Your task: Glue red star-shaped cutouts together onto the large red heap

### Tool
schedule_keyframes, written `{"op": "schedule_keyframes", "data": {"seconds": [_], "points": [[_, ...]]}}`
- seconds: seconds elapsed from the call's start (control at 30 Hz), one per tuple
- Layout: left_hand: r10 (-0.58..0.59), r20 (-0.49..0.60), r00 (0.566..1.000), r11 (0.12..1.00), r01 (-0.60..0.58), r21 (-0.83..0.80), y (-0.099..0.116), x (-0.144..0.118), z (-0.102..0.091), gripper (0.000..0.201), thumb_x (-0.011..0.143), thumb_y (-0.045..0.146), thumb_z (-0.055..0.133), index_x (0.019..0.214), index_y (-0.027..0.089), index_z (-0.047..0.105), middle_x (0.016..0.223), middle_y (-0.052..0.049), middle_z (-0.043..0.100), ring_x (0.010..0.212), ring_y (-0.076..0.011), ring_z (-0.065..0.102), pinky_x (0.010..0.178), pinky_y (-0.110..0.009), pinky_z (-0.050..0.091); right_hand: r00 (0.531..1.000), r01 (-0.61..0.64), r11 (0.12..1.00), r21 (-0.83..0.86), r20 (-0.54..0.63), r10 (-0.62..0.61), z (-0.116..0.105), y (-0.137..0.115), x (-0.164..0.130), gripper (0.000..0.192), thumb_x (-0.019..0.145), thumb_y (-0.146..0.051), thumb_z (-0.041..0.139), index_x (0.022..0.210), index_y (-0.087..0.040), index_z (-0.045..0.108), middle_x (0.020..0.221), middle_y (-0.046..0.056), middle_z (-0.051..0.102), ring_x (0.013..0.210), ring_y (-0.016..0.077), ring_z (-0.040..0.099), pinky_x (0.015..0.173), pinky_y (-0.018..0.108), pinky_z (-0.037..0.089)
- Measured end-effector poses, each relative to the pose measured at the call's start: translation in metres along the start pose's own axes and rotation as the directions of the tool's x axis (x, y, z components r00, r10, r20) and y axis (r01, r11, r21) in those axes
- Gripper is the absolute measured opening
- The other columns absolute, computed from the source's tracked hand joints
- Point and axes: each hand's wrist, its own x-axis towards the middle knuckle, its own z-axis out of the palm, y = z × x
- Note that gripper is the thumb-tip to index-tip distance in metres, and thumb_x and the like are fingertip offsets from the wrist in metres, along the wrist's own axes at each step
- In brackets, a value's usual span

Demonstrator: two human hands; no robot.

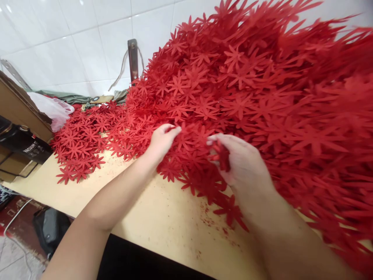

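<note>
A large heap of red flower-shaped cutouts (233, 101), with thin pointed petals, rises in front of me and to the right. My left hand (162, 140) is at the heap's front edge, thumb and fingers drawn together in a pinch among the red petals. Whether a cutout is between those fingertips cannot be made out. To its right, my right hand (243, 159) is curled around some folded red cutouts (222, 155), dark red inside the palm. Below and between the hands, loose cutouts (192, 182) spill onto the pale tabletop (163, 217).
A lower pile of red cutouts (78, 144) spreads at the left. Beyond it lie a white plastic bag (54, 107), a cardboard box (21, 101) and a black vacuum flask (26, 142). A metal bracket (133, 60) is fixed to the tiled wall (78, 42). Red scraps (211, 221) dot the table.
</note>
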Motion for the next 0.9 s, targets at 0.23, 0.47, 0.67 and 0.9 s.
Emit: {"op": "schedule_keyframes", "data": {"seconds": [0.23,0.47,0.67,0.9], "points": [[0.008,0.117,0.993,0.997,-0.017,0.076,-0.002,0.001,-0.007,0.016,0.075,0.023,0.065,0.069,0.015,0.052,0.056,0.009,0.046,0.05,-0.0032,0.035,0.055,-0.02,0.027,0.995,0.048,0.989,-0.14,0.095,-0.035,-0.007,0.004,0.008,0.017,0.066,-0.03,0.074,0.076,-0.017,0.07,0.065,-0.001,0.067,0.049,0.0046,0.052,0.045,0.016,0.042],[0.086,0.289,0.953,0.969,-0.147,0.196,-0.013,-0.008,0.005,0.032,0.072,0.036,0.066,0.058,0.016,0.045,0.053,0.009,0.037,0.051,-0.0041,0.029,0.053,-0.023,0.023,0.96,0.088,0.984,-0.154,0.278,-0.042,-0.004,0.016,0.006,0.026,0.047,-0.03,0.084,0.065,-0.019,0.068,0.054,-0.006,0.061,0.054,0.0044,0.055,0.056,0.015,0.047],[0.03,0.252,0.967,0.984,-0.072,0.163,-0.003,-0.008,0.002,0.032,0.077,0.034,0.063,0.059,0.017,0.043,0.05,0.009,0.037,0.046,-0.0036,0.028,0.051,-0.022,0.022,0.983,0.096,0.985,-0.145,0.17,-0.071,-0.005,0.006,0.009,0.016,0.054,-0.022,0.076,0.059,-0.018,0.061,0.049,-0.006,0.055,0.041,0.0033,0.043,0.035,0.015,0.033],[0.047,0.217,0.975,0.989,-0.077,0.13,-0.005,-0.005,0.002,0.031,0.074,0.034,0.067,0.06,0.016,0.046,0.051,0.009,0.041,0.047,-0.0033,0.032,0.052,-0.02,0.026,0.963,0.198,0.967,-0.163,0.214,-0.161,-0.007,0.008,0.014,0.015,0.06,-0.023,0.075,0.06,-0.018,0.062,0.053,-0.004,0.058,0.047,0.0044,0.047,0.046,0.017,0.041]]}}
